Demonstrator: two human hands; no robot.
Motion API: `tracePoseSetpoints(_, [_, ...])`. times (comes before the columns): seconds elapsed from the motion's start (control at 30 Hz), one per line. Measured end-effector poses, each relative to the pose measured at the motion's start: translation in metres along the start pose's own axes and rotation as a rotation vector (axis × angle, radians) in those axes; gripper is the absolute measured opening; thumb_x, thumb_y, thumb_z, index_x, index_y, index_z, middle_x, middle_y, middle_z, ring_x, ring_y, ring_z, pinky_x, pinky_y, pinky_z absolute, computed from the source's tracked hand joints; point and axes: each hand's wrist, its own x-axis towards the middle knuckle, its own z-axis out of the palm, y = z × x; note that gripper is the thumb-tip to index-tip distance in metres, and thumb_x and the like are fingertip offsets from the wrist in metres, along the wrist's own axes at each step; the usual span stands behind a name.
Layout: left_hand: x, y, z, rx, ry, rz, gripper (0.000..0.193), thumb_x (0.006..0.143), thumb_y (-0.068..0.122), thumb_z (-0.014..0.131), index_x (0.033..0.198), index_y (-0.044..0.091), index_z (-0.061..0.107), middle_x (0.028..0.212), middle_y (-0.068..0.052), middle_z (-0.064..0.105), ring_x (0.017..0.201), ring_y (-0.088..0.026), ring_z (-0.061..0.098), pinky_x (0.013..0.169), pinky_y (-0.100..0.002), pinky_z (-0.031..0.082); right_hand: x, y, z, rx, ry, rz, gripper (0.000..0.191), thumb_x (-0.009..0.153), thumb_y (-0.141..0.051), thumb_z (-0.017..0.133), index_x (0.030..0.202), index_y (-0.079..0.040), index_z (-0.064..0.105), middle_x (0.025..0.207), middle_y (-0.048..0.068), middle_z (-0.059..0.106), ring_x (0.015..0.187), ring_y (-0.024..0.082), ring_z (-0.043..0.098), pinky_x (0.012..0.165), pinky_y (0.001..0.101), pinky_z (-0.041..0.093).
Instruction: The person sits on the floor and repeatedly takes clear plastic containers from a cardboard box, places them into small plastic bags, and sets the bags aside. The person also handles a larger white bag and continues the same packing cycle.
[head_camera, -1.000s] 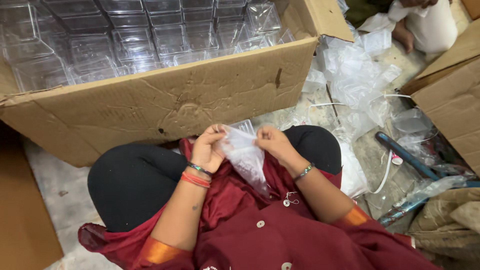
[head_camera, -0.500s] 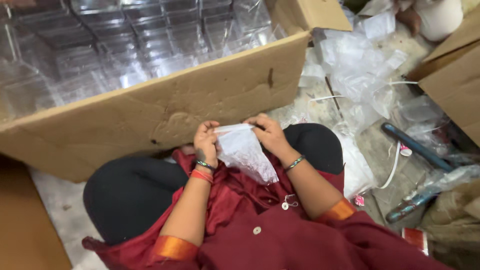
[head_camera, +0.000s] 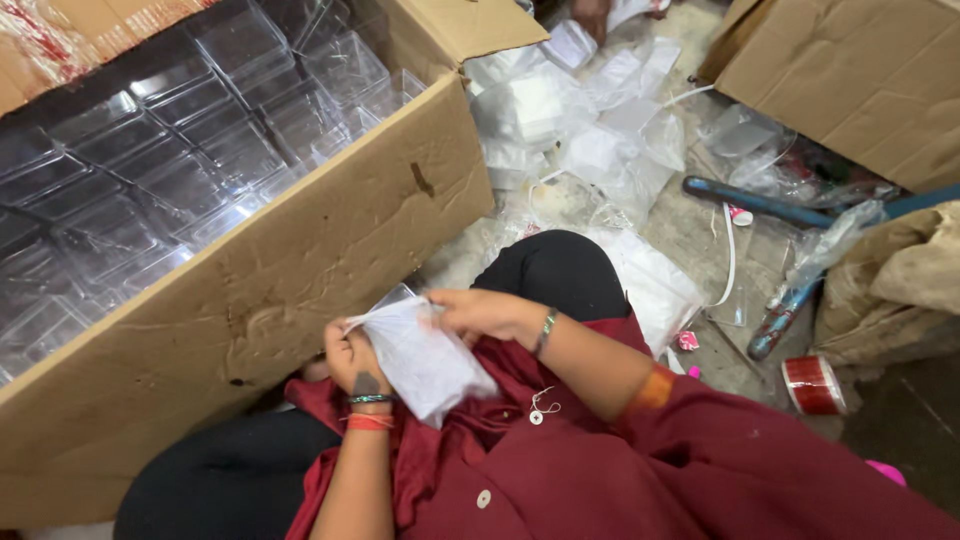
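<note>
I sit cross-legged on the floor in a dark red top and black trousers. A small clear plastic bag with white contents (head_camera: 425, 360) lies in my lap, held by both hands. My left hand (head_camera: 352, 355) pinches the bag's upper left corner; it wears bangles at the wrist. My right hand (head_camera: 482, 312) grips the bag's top edge from the right, with a bracelet on that wrist. Right in front of my hands stands a large cardboard box (head_camera: 330, 250) filled with several clear plastic cases (head_camera: 190, 170).
Several clear plastic bags (head_camera: 580, 130) lie heaped on the floor ahead at right. A second cardboard box (head_camera: 860, 70) stands at the upper right. Blue-handled tools (head_camera: 760, 200), a red tape roll (head_camera: 812, 385) and a brown sack (head_camera: 900, 280) lie at right. Another person's hand (head_camera: 592, 12) shows at the top edge.
The view has swung left and tilted. Both hands keep hold of the bag, which has come lower into my lap, with my left hand now below the right.
</note>
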Motion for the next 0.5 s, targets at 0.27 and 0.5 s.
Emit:
tracePoseSetpoints(0.27, [-0.027, 0.139, 0.033, 0.051, -0.332, 0.254, 0.051, 0.103, 0.035, 0.063, 0.139, 0.001, 0.050, 0.112, -0.004, 0.062, 0.098, -0.012, 0.057, 0.089, -0.028, 0.048, -0.028, -0.012, -0.168, 0.858, 0.240, -0.369, 0.044, 0.094, -0.025, 0.062, 0.131, 0.000, 0.059, 0.121, 0.017, 0.070, 0.105, 0.031, 0.070, 0.093, 0.0524, 0.057])
tracePoseSetpoints(0.5, [-0.068, 0.297, 0.063, -0.553, -1.187, 0.332, 0.061, 0.104, 0.046, 0.063, 0.143, 0.001, 0.048, 0.101, -0.003, 0.062, 0.094, -0.015, 0.060, 0.090, -0.032, 0.051, 0.010, -0.070, -0.272, 0.783, 0.661, -0.404, 0.069, 0.100, -0.044, 0.068, 0.150, -0.012, 0.033, 0.152, 0.025, 0.037, 0.144, 0.039, 0.043, 0.115, 0.0490, 0.042])
